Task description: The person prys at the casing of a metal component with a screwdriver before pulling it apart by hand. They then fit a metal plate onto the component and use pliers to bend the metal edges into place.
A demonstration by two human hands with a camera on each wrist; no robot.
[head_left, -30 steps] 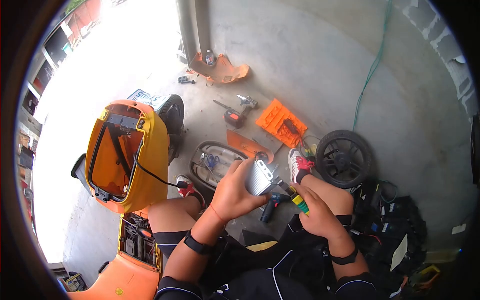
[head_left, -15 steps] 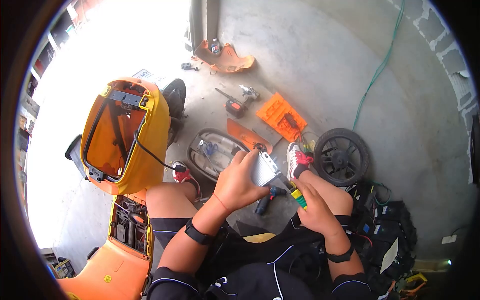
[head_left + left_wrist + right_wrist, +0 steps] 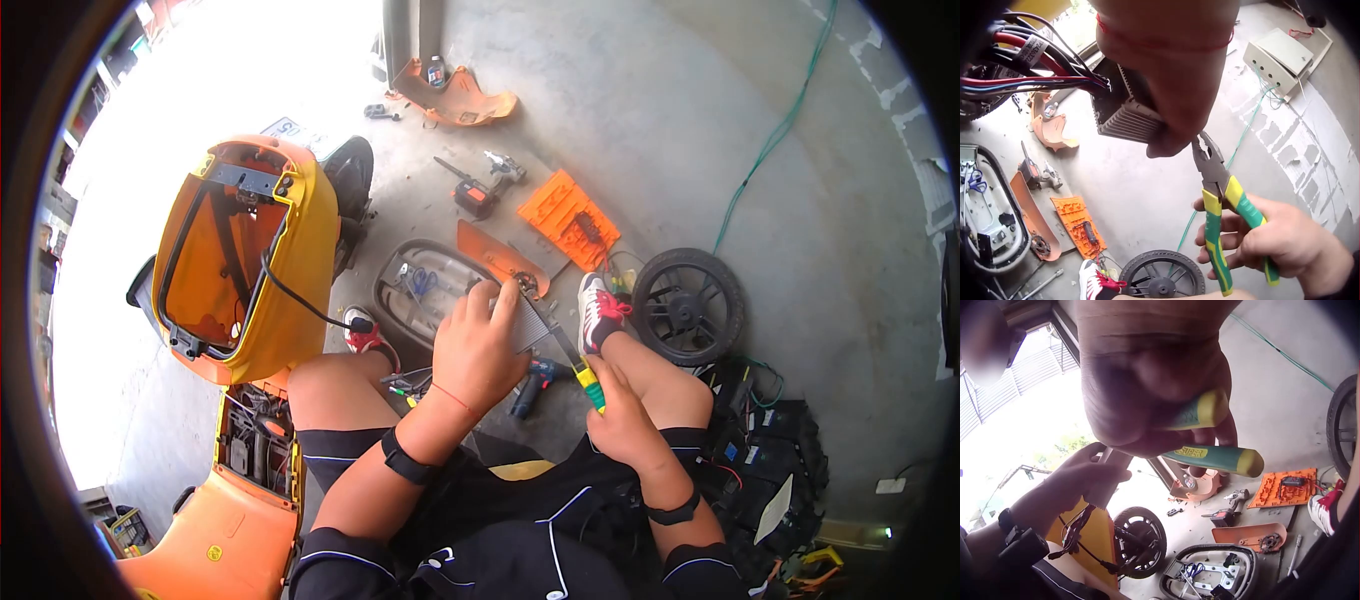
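Note:
My left hand [image 3: 475, 345] grips a silver finned metal box [image 3: 1129, 122], held up in front of my lap. A bundle of red, black and blue wires [image 3: 1035, 81] runs out of the box's end, as the left wrist view shows. In my right hand [image 3: 622, 418] is a pair of combination pliers [image 3: 1214, 231] with green and yellow handles, its handles spread apart. The metal nose of the pliers points at the box, close by my left fingers. Part of the box is hidden behind the left hand.
To the left stands a yellow-orange scooter body [image 3: 310, 290]. On the floor ahead lie a seat base [image 3: 385, 285], a cordless impact wrench [image 3: 480, 195], an orange plastic panel [image 3: 570, 215], a wheel [image 3: 690, 305] and a small drill [image 3: 530, 388]. Black battery packs [image 3: 770, 450] sit at right.
My left hand has turned over the box, so its back shows more and less of the box is visible. The pliers stay beside the box in my right hand. The head view has shifted slightly.

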